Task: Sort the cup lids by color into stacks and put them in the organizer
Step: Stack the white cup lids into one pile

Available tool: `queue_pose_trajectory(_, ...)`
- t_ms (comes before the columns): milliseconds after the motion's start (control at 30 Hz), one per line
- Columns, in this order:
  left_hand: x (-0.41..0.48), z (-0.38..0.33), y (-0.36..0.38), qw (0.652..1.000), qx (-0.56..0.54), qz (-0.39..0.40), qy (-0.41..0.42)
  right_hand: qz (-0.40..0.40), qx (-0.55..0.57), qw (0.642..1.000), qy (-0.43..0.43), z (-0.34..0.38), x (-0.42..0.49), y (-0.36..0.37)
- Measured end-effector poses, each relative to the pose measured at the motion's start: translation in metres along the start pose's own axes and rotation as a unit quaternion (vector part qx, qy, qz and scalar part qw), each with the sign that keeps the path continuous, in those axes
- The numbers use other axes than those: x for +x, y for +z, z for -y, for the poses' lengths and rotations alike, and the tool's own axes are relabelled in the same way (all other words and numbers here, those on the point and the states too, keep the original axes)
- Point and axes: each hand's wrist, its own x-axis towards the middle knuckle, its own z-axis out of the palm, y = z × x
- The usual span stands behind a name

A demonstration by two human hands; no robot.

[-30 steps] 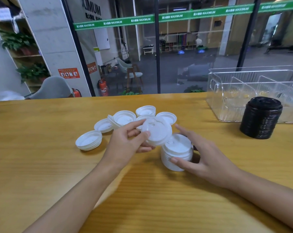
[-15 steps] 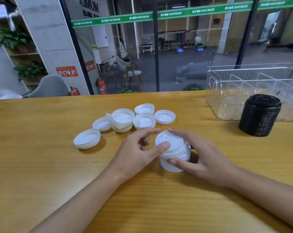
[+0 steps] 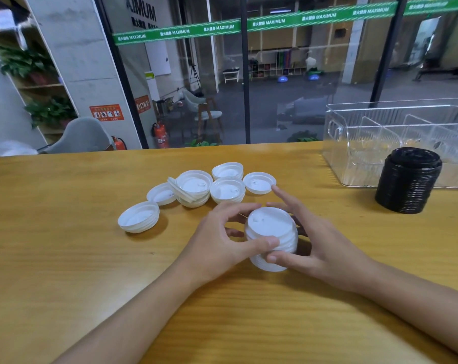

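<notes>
Left hand (image 3: 217, 240): thumb and fingers curled round the top of the white stack (image 3: 271, 237), thumb on its near side.
Right hand (image 3: 325, 245): half open, thumb against the stack's lower front, other fingers behind it, forefinger straight.
White stack: upright on the table (image 3: 65, 258), between both hands.
Loose lids (image 3: 196, 187): white, clustered just beyond the hands, mostly upside down.
Black stack (image 3: 408, 185): well to the right, in front of the organizer (image 3: 354, 143).
Writing: green strip (image 3: 267, 22) on the glass repeats "MAXIMUM"; the wall lettering is cut off, reading "XIMUM".
</notes>
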Motion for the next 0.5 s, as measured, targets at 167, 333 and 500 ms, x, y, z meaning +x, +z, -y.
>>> queue_pose_trajectory(167, -0.0013, -0.0006, 0.0053, 0.999, 0.038, -0.011, 0.009, -0.002, -0.013, 1.0, -0.014, -0.0033, 0.0007, 0.0001)
queue_pose_trajectory(333, -0.0022, 0.0001, 0.0017, 1.0, 0.026, 0.004, 0.011, -0.021, -0.05, 0.997, -0.049, -0.0035, 0.0023, 0.0018)
queue_pose_trajectory(500, -0.0018, 0.0026, 0.0014, 1.0, 0.003, 0.007, 0.001, -0.008, -0.054, 0.997, -0.048, -0.0019, 0.0023, 0.0001)
